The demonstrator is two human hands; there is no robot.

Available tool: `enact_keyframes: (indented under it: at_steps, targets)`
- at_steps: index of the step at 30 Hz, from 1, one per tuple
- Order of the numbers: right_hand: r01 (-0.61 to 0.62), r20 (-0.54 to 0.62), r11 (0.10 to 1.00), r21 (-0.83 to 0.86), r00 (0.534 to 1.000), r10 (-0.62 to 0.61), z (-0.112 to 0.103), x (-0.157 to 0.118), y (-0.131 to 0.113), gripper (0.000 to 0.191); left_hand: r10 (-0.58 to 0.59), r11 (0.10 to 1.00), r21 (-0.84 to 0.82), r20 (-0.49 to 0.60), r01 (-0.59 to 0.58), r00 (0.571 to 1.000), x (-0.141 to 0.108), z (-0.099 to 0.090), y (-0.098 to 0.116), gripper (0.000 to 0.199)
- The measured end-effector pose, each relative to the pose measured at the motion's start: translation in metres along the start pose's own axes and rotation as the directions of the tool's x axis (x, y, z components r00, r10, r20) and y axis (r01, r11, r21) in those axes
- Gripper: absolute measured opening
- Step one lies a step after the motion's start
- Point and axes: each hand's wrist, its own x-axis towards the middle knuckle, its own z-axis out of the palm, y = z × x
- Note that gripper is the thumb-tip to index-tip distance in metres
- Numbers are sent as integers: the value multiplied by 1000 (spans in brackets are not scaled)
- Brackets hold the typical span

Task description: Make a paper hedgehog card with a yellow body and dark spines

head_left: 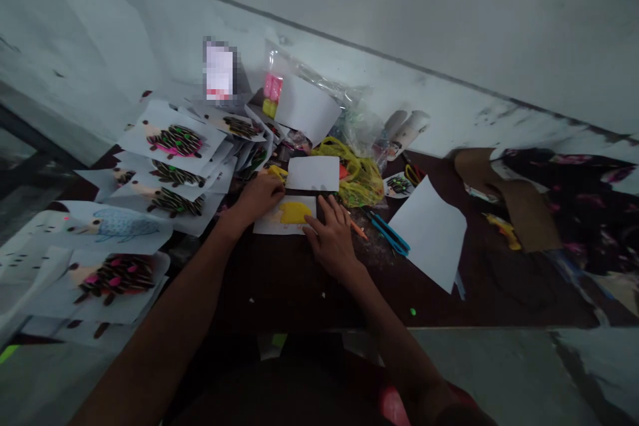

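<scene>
A white sheet with a yellow rounded shape (295, 213) on it lies flat on the dark table before me. My right hand (332, 236) rests on the sheet's right side, its fingers spread and extended, holding nothing. At the sheet's upper left corner is my left hand (260, 196), with its fingers bent and close together; what they hold, if anything, is hidden. A yellow item (277, 173) shows just beyond those fingers. Behind the sheet lies a blank white card (313, 173). An orange pencil-like stick (358, 231) and blue-handled scissors (389, 233) lie to the right of my right hand.
Stacked papers with decorated hedgehog figures (177, 140) fill the left side. A yellow net bag (362, 180) and clear plastic bags (357, 120) stand at the back. White paper (429, 233), brown cardboard (529, 213) and dark flowered cloth (579, 200) lie on the right.
</scene>
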Motion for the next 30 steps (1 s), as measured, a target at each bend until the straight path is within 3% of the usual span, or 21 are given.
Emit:
enact_keyframes:
  at_steps: [7,11,16,24,30]
  targets:
    - [53,10,998,35,999,-53,-4,34,-1,29,-143,986,-123,-275,113,951,-3,-10,-8,25]
    - [30,56,998,54,998,-33,1,53,-8,31,-136,989,-114,-407,98,903,-3,-7,-9,30]
    - [-7,60,999,50,998,4,6,67,-2,31,-122,992,-87,-408,95,905,-1,3,-11,37]
    - [-40,3,997,64,999,40,13,83,20,29,-68,995,-85,-255,48,965,-3,1,-14,48]
    - [-60,-78,988,146,994,72,26,82,24,23,-112,990,-115,-348,76,931,-4,-7,-7,45]
